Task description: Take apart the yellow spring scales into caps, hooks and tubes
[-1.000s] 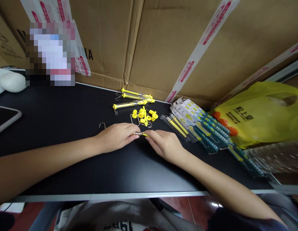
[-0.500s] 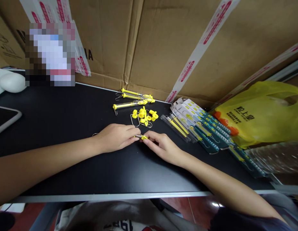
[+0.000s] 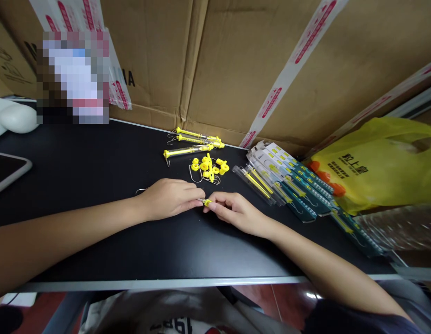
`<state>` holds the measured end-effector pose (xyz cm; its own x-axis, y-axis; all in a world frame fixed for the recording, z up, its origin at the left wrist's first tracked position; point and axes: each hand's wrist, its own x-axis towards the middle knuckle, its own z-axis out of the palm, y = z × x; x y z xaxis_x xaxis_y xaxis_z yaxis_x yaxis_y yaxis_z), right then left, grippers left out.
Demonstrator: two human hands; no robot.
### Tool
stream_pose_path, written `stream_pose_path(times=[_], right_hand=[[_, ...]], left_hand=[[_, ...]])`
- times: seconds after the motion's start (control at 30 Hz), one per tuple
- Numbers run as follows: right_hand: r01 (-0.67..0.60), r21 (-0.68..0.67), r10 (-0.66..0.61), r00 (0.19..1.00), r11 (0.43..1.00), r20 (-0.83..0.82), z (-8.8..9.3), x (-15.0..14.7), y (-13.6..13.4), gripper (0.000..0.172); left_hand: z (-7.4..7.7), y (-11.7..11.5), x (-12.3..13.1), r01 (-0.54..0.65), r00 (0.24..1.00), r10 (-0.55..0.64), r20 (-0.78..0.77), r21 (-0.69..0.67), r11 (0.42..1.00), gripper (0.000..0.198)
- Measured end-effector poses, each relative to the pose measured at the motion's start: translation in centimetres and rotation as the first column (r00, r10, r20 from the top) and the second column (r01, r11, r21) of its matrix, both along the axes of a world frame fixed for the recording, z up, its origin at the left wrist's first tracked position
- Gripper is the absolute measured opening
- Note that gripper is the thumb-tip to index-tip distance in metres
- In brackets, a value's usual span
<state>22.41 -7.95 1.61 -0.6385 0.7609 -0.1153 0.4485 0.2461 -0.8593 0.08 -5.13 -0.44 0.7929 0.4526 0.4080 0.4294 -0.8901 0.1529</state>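
My left hand (image 3: 175, 198) is closed round a spring scale, most of it hidden under the palm. Its metal hook (image 3: 140, 190) pokes out past the wrist side, and a short stretch of coiled spring (image 3: 201, 200) shows beyond the fingertips. Between thumb and fingers, my right hand (image 3: 232, 208) pinches a small yellow plastic end piece (image 3: 207, 202) at the spring's end. Just behind the hands lies a pile of loose yellow plastic parts (image 3: 210, 169) with bent wire loops (image 3: 195, 176). Farther back are three spring scales (image 3: 187, 150) with clear tubes and hooks.
Right of the hands lie clear tubes with yellow strips (image 3: 255, 183) and packaged spring scales (image 3: 288, 176). A yellow plastic bag (image 3: 382, 162) stands at far right. A phone-like device (image 3: 10, 171) rests at left. Cardboard boxes (image 3: 229, 69) wall off the black table's (image 3: 107, 162) back.
The yellow end piece has turned and tipped slightly in my right fingers, and both hands shifted a little. The spring still shows between them.
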Motion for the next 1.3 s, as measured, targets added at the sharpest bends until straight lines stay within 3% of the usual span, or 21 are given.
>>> stream_pose_path(times=[0.4, 0.6, 0.77, 1.07, 1.3], right_hand=[[-0.045, -0.298, -0.004, 0.987, 0.954, -0.163, 0.3, 0.1, 0.3, 0.032], [-0.076, -0.447, -0.026, 0.976, 0.891, -0.218, 0.2, 0.3, 0.6, 0.03], [-0.088, -0.493, -0.046, 0.967, 0.865, -0.252, 0.2, 0.2, 0.6, 0.029], [-0.045, -0.303, -0.005, 0.987, 0.952, -0.163, 0.5, -0.2, -0.3, 0.032], [0.026, 0.067, -0.025, 1.0, 0.997, -0.015, 0.3, -0.5, -0.8, 0.027]], left_hand=[[-0.2, 0.1, 0.0, -0.006, 1.0, 0.008, -0.028, 0.095, 0.995, 0.029], [0.0, 0.2, 0.0, -0.019, 0.999, 0.024, -0.037, 0.116, 0.993, 0.03], [0.0, 0.0, 0.0, -0.03, 0.999, 0.034, -0.029, 0.126, 0.992, 0.029], [-0.1, -0.2, -0.1, -0.015, 0.996, 0.001, 0.085, 0.163, 0.986, 0.032], [-0.2, -0.3, 0.3, -0.062, 0.996, 0.056, 0.071, 0.094, 0.994, 0.022]])
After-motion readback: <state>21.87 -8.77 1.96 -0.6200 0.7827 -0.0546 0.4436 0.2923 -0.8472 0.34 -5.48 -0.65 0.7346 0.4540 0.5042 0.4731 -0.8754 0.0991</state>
